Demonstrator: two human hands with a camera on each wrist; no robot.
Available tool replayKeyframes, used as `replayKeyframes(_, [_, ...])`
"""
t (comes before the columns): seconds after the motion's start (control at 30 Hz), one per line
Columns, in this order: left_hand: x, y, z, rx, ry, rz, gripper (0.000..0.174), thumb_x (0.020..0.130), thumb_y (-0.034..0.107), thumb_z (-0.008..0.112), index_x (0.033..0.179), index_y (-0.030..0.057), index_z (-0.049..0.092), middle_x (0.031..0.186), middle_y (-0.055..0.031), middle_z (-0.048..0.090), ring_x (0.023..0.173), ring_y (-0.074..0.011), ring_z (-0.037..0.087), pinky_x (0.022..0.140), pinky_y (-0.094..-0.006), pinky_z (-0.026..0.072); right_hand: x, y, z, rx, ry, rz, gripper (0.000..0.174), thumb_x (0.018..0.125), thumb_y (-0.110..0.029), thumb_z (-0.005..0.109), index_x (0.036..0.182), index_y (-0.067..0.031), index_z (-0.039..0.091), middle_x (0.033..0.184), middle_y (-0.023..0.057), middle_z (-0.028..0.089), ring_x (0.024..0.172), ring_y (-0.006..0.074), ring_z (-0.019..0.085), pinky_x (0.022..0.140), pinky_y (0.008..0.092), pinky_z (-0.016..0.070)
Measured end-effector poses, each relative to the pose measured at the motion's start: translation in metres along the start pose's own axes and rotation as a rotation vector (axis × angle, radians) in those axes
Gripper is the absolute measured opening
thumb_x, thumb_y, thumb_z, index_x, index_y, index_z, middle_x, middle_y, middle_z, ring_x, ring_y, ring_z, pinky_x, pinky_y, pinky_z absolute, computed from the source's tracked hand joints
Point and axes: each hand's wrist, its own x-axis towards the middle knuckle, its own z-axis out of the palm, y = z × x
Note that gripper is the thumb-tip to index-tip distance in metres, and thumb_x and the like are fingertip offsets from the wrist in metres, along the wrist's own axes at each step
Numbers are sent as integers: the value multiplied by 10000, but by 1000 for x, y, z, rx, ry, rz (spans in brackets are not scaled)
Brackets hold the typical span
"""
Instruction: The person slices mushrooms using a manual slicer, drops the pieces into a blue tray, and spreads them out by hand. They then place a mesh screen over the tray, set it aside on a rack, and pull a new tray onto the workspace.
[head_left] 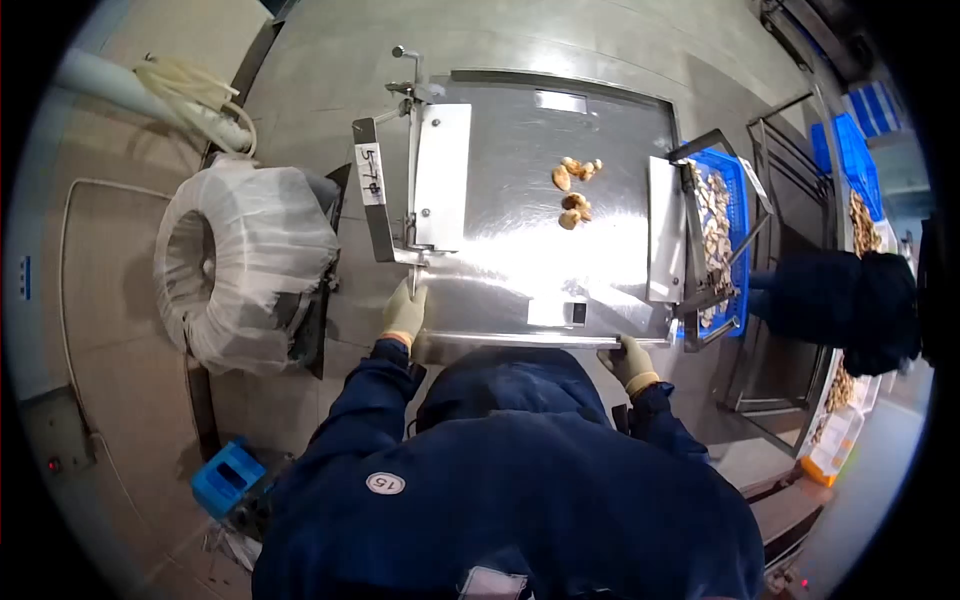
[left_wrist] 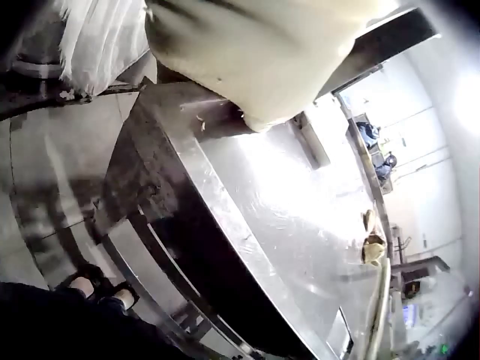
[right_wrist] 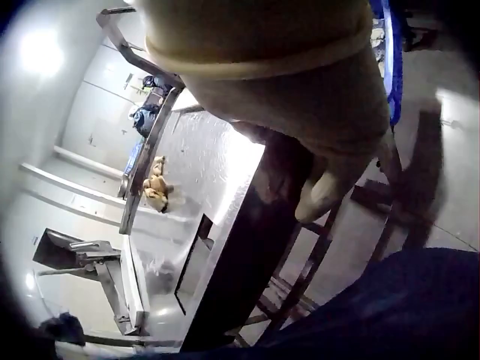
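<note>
- Steel shines on the table (head_left: 520, 270) in the head view, right in front of the person. Mushroom pieces (head_left: 575, 190) lie near its far side. A white label (head_left: 370, 172) on the cutter bar (head_left: 378, 215) starts with "57". A round badge (head_left: 385, 483) on the blue jacket (head_left: 520, 480) says "15".
- Left wrist view: the gloved left hand (left_wrist: 255, 52) sits on the table's front corner. I cannot tell how its fingers lie.
- Right wrist view: the gloved right hand (right_wrist: 300, 97) curls over the table's front edge and holds it.

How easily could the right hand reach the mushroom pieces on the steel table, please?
Probably yes, with a stretch: the right hand holds the steel table by its near edge, and only bare steel lies between it and the mushroom pieces.
</note>
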Motion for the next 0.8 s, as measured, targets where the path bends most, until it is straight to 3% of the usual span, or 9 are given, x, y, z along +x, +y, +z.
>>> replayKeyframes(0.07, [2,-2,-3,94,-9,1,450,966,435,607,1292,130,659,1166,-226,712,1105,-440,652,953,-503,507,13,48,15,89,1,-52,263,986,-243,621,1082,1,597,1019,190,679,991,301,682,878,507,615])
replayKeyframes(0.13, [-1,3,-7,69,29,62,427,964,430,602,1255,126,679,1138,-223,718,1083,-438,659,938,-509,506,11,22,17,911,78,294,238,969,-197,648,1068,10,586,983,150,667,990,261,671,890,457,594])
replayKeyframes(0.23, [0,3,-10,49,-6,71,413,962,424,608,1240,130,692,1101,-216,726,1075,-437,662,933,-500,505,1,-45,5,1324,234,587,228,963,-195,688,1024,2,592,876,72,668,929,182,687,842,348,593])
replayKeyframes(0.37, [2,2,-14,65,-49,72,428,974,410,600,1260,103,683,1111,-237,719,1079,-446,657,940,-498,501,10,10,29,619,180,219,226,976,-197,627,1055,14,603,940,142,655,963,268,694,872,449,624])
replayKeyframes(0.43, [3,8,-18,107,-79,66,431,979,408,594,1257,91,685,1112,-245,717,1081,-448,656,937,-497,502,14,8,28,835,208,375,231,952,-174,653,1076,19,624,956,168,673,957,288,707,857,473,628])
replayKeyframes(0.47, [4,8,-19,128,-93,64,433,982,407,591,1256,86,685,1112,-249,715,1082,-449,656,936,-496,503,9,-26,22,1262,277,561,241,933,-172,688,1074,17,636,944,173,696,936,285,722,838,456,628])
replayKeyframes(0.5, [4,6,-20,117,-83,92,419,984,404,590,1221,74,696,1097,-246,718,1082,-449,655,923,-497,504,2,-32,21,502,158,267,279,876,-182,767,1063,-4,660,908,164,725,877,290,736,791,414,614])
replayKeyframes(0.53, [2,16,-25,161,-117,43,396,983,382,593,1187,60,699,1082,-243,721,1071,-452,657,914,-501,504,-4,-37,19,-295,264,47,328,819,-192,845,1052,-25,684,872,155,753,818,295,750,744,372,600])
replayKeyframes(0.8, [20,-16,-17,188,-165,106,444,1003,382,588,1253,19,641,1088,-258,716,1047,-453,669,901,-499,508,4,-12,30,216,218,177,329,860,-252,804,1030,-4,668,833,154,748,766,280,746,702,379,592])
